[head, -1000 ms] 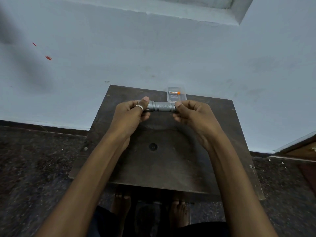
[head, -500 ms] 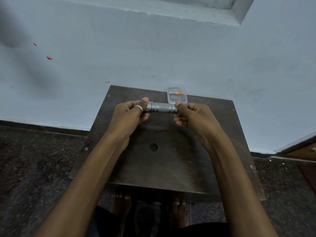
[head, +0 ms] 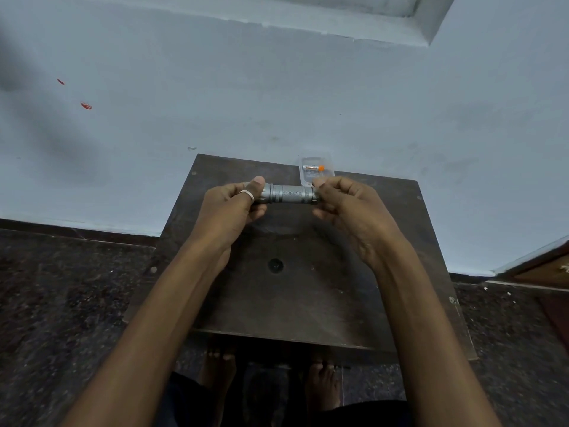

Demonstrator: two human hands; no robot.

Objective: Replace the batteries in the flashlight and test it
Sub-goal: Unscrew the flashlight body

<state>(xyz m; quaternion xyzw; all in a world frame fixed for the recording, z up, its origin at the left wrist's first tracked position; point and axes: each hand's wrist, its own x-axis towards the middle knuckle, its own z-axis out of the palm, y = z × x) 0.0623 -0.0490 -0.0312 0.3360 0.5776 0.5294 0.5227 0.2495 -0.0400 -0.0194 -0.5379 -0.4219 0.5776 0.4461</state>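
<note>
A grey metal flashlight is held level above the dark wooden table. My left hand, with a ring on the thumb, grips its wider head end. My right hand pinches the tail end between thumb and fingers, hiding the cap. Behind the flashlight, at the table's far edge, a clear plastic case holds a battery with an orange tip.
The table stands against a pale blue wall. A round hole marks the tabletop's middle. Dark speckled floor lies on both sides, and bare feet show under the table's near edge. A wooden frame is at right.
Both hands keep their grip on the flashlight. It has dropped slightly toward the table; otherwise nothing has visibly moved.
</note>
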